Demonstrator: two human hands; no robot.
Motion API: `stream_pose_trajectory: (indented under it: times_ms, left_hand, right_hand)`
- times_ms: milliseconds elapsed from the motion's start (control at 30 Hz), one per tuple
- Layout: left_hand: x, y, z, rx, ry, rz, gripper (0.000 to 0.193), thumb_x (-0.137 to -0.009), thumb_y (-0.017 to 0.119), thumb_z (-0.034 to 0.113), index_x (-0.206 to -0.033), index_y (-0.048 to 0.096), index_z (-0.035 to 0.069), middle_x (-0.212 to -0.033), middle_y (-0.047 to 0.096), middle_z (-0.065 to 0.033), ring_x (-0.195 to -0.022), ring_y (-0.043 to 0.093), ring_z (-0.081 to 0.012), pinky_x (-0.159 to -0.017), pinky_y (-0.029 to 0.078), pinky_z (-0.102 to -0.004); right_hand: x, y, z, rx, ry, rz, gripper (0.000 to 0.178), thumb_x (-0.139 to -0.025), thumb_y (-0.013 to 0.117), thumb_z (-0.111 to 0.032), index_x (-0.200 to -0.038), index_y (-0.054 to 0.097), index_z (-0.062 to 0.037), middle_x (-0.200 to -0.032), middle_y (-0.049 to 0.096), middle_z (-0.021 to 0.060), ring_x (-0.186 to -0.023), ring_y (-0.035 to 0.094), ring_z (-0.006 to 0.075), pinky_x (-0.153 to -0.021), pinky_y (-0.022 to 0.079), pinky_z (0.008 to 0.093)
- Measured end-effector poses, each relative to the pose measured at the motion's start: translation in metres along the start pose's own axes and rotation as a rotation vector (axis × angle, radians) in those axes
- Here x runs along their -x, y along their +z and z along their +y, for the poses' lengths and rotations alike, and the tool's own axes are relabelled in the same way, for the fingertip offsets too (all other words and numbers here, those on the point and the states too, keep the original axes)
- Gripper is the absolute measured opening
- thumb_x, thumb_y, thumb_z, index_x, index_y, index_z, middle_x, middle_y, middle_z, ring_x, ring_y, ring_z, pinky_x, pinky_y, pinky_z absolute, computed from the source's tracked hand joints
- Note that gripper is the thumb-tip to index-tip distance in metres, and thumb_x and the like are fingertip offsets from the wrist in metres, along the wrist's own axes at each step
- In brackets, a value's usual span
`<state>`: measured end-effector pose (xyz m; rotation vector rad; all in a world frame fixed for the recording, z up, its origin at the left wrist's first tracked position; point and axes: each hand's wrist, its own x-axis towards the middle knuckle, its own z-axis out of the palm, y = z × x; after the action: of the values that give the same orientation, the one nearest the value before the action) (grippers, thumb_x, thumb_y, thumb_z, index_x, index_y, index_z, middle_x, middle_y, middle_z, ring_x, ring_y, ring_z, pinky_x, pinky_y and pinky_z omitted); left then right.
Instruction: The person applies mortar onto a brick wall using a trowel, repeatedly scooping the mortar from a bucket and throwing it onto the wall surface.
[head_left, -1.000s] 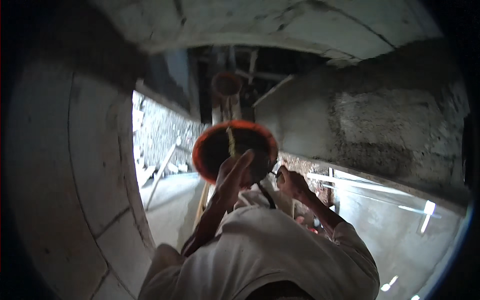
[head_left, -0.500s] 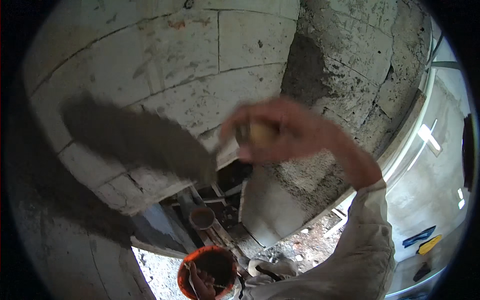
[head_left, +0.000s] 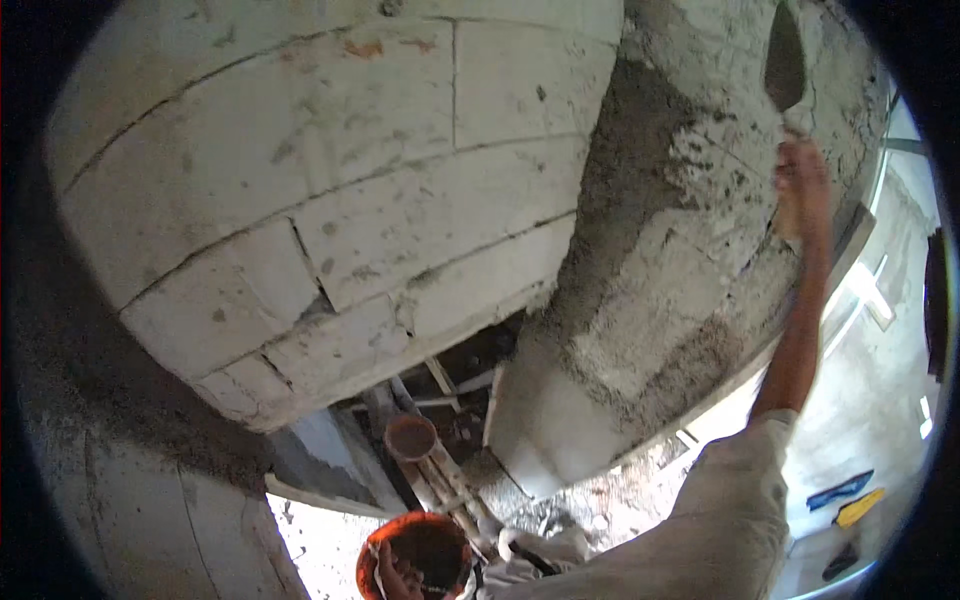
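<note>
My right hand [head_left: 803,172] is closed around the handle of a pointed trowel [head_left: 785,62]. Its dark blade points upward, close to the rough wall face [head_left: 740,190] at the upper right; whether it touches I cannot tell. Down at the lower edge, my left hand [head_left: 396,576] grips the side of an orange bucket [head_left: 366,562], with the fingers over its inner wall. Dark grey mortar [head_left: 436,552] lies inside the bucket. A strip of darker, wet-looking mortar [head_left: 620,180] runs down the wall beside the pale blocks.
A pale block wall [head_left: 370,130] fills the left and middle. Below it are planks [head_left: 440,480] and a round brown container [head_left: 410,438]. A smooth pale panel [head_left: 545,430] is beside a gap. A wooden edge [head_left: 850,240] borders the right wall; blue [head_left: 840,489] and yellow items lie beyond.
My right hand has swung up and to the right with the trowel, away from the block wall toward the rough right wall. My left hand remains at the bucket.
</note>
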<state>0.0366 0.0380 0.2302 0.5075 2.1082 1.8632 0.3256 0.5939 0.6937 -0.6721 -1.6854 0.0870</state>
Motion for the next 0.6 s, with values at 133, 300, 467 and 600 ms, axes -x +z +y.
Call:
stream_pose_trajectory:
  times_ms: [133,300,467,600]
  left_hand:
    - [-0.038,0.037,0.03,0.585,-0.8,0.115,0.029,-0.085,0.065,0.043,-0.08,0.049,0.019,-0.057,0.041,0.0054,-0.04,0.037,-0.0069,-0.033,0.033,-0.0235]
    - [-0.043,0.053,0.044,0.536,-0.854,-0.008,0.023,-0.086,0.065,0.039,-0.079,0.051,0.021,-0.05,0.038,0.0079,-0.037,0.037,-0.0051,-0.03,0.033,-0.0229]
    - [-0.042,0.067,0.071,0.593,-0.747,-0.218,0.022,-0.084,0.068,0.035,-0.081,0.056,0.017,-0.059,0.045,0.0086,-0.046,0.04,-0.0018,-0.039,0.034,-0.0202]
    - [-0.042,0.104,0.092,0.501,-0.689,-0.275,0.024,-0.086,0.066,0.024,-0.075,0.046,0.016,-0.061,0.04,0.0073,-0.048,0.035,-0.0021,-0.042,0.032,-0.0202]
  right_hand:
    - [0.065,-0.047,-0.054,0.089,0.141,-0.173,0.03,-0.095,0.05,-0.036,-0.107,0.06,-0.0104,-0.076,0.056,-0.0051,-0.06,0.05,0.0044,-0.05,0.041,0.0203]
    - [0.338,0.036,0.06,-0.385,1.021,-0.701,0.029,-0.086,0.064,-0.025,-0.108,0.056,-0.0087,-0.088,0.061,0.0041,-0.076,0.058,0.0129,-0.066,0.048,0.0287]
    - [0.459,0.102,-0.058,-0.111,0.388,-1.438,0.037,-0.081,0.068,-0.022,-0.11,0.054,-0.004,-0.089,0.063,0.0116,-0.078,0.062,0.0247,-0.071,0.05,0.0361]
    - [0.472,0.144,-0.091,0.223,-0.104,-1.762,0.033,-0.079,0.061,-0.017,-0.11,0.055,-0.0096,-0.1,0.061,0.0137,-0.088,0.063,0.0323,-0.079,0.048,0.0464]
